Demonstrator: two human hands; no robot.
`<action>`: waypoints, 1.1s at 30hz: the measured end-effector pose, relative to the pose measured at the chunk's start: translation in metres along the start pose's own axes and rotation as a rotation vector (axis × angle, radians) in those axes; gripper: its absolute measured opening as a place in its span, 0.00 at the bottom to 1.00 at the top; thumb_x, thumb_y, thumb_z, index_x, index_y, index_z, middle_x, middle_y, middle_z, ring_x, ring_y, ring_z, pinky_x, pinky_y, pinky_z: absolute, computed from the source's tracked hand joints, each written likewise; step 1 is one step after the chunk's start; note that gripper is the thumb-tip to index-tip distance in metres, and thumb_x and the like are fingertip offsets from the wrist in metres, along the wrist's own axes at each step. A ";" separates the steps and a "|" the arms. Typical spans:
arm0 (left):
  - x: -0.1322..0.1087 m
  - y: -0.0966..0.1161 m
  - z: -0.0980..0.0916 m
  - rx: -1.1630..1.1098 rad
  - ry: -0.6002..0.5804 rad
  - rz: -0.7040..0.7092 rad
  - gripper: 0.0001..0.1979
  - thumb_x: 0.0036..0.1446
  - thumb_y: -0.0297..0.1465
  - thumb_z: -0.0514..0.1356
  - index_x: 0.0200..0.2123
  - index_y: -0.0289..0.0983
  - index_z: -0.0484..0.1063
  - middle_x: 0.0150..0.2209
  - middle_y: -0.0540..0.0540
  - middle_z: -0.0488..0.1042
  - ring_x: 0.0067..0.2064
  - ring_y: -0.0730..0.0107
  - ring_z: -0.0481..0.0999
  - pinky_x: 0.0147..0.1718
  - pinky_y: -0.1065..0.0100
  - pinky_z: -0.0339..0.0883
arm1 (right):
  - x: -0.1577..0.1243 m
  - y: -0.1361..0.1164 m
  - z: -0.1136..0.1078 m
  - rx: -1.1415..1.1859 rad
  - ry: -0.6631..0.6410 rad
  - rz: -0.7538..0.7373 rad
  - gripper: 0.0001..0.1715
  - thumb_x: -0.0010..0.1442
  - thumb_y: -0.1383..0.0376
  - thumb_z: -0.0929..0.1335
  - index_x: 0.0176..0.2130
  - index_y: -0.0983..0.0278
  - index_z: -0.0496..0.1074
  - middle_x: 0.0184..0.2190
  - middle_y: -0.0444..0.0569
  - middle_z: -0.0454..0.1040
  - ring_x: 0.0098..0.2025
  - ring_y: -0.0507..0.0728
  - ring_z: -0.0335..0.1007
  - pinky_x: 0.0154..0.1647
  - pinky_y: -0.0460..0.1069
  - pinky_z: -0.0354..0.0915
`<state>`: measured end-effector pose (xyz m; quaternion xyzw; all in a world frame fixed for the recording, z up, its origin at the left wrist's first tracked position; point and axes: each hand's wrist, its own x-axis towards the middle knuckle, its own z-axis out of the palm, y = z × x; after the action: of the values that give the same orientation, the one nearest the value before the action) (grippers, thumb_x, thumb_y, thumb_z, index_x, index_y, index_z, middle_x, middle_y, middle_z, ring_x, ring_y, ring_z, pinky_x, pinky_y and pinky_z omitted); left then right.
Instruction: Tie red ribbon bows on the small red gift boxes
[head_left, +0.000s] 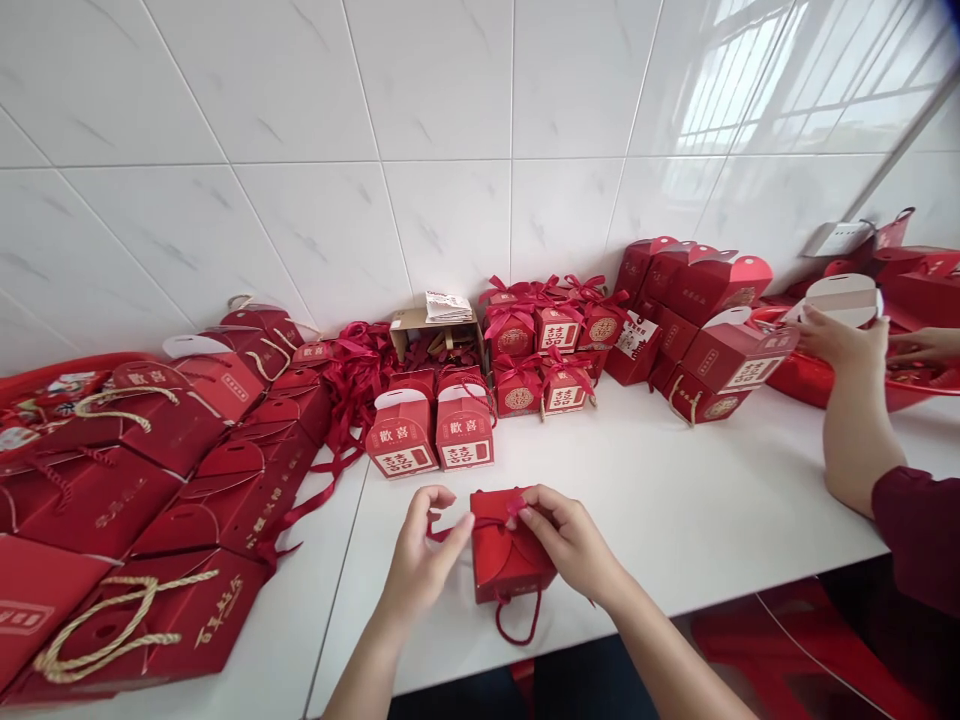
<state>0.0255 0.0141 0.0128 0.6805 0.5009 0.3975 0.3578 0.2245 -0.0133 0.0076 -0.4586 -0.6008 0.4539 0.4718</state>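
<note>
A small red gift box (499, 568) stands on the white table in front of me, its dark red cord handle (519, 640) hanging on the near side. Red ribbon (491, 523) crosses the box top. My right hand (564, 535) pinches the ribbon between thumb and fingertips above the box. On the other side, my left hand (426, 555) has curled fingers with the ribbon's other part running into them; its thumb points toward the box edge. Two upright red boxes (401, 432) with white character labels stand just behind.
Rope-handled red boxes (180, 510) fill the left side, beside a heap of red ribbons (352, 370). An open carton (439, 340), bow-tied boxes (551, 345) and stacked boxes (694, 320) line the tiled wall. At right, another person's hand (840, 335) holds an open box over a red basin (806, 385).
</note>
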 end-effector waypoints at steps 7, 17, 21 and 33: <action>0.016 -0.014 -0.006 -0.153 -0.362 -0.194 0.19 0.59 0.44 0.56 0.24 0.37 0.66 0.21 0.53 0.65 0.24 0.72 0.66 0.27 0.70 0.63 | 0.000 -0.002 0.010 -0.168 0.099 0.033 0.10 0.65 0.61 0.61 0.35 0.61 0.68 0.28 0.47 0.74 0.30 0.55 0.70 0.32 0.48 0.64; 0.025 0.000 -0.055 0.176 -0.214 0.194 0.07 0.51 0.34 0.66 0.24 0.39 0.74 0.35 0.44 0.77 0.38 0.61 0.77 0.40 0.63 0.71 | 0.003 -0.005 0.023 -0.370 0.211 0.116 0.10 0.62 0.62 0.62 0.37 0.60 0.72 0.33 0.49 0.80 0.33 0.60 0.75 0.33 0.51 0.65; 0.032 0.009 -0.037 -0.014 -0.284 0.314 0.05 0.60 0.30 0.57 0.33 0.40 0.72 0.38 0.41 0.79 0.48 0.59 0.76 0.49 0.58 0.69 | 0.005 -0.008 0.027 -0.466 0.239 0.124 0.10 0.60 0.64 0.63 0.38 0.60 0.73 0.34 0.50 0.81 0.34 0.61 0.76 0.33 0.51 0.64; 0.064 0.035 0.007 0.336 -0.398 0.691 0.11 0.63 0.30 0.50 0.37 0.41 0.73 0.30 0.47 0.77 0.33 0.66 0.73 0.37 0.66 0.67 | 0.000 -0.010 0.020 -0.376 0.123 -0.036 0.14 0.62 0.61 0.63 0.27 0.62 0.70 0.24 0.47 0.73 0.24 0.54 0.65 0.26 0.47 0.57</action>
<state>0.0568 0.0666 0.0526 0.9205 0.2226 0.2677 0.1775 0.2033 -0.0177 0.0146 -0.5544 -0.6533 0.2965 0.4218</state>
